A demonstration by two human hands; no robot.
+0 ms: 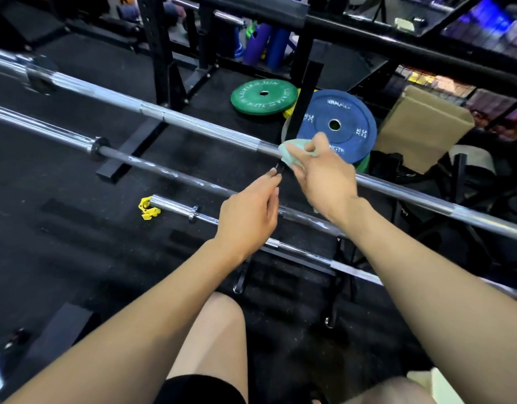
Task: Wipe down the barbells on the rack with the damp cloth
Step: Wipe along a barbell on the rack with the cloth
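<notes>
Right hand (pixel 324 173) pinching green cloth (pixel 292 154) against far barbell (pixel 193 121), left hand (pixel 248 211) beside it, fingers loosely extended toward a black rack hook (pixel 280 169), grip uncertain

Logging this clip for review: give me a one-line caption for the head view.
Right hand holds a green cloth around a racked barbell while the left hand reaches alongside.

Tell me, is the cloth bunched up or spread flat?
Bunched up: the right hand grips the green cloth as a wad against the top barbell.
</notes>
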